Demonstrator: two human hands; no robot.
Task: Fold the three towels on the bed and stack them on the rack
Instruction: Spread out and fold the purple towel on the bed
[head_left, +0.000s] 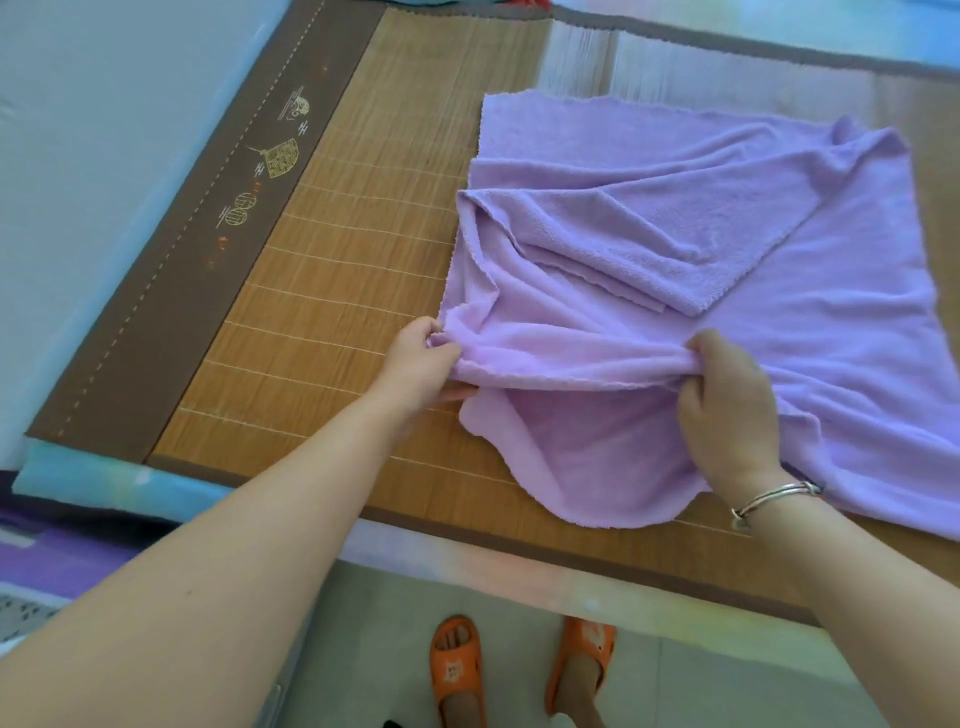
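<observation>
Lilac towel (727, 249): one, rumpled, partly doubled over itself, lying on the bamboo mat (322, 291) toward its right half; near edge lifted off the mat.
Left hand (423, 364): at the towel's left edge, fingers curled, pinching a bunched corner.
Right hand (727, 400): further right along that edge, fingers closed round a gathered fold; silver bangle (774, 496) on the wrist.
Brown embroidered border (208, 234): along the mat's left side.
Orange slippers (457, 670): on the floor, below the mat's near edge.
</observation>
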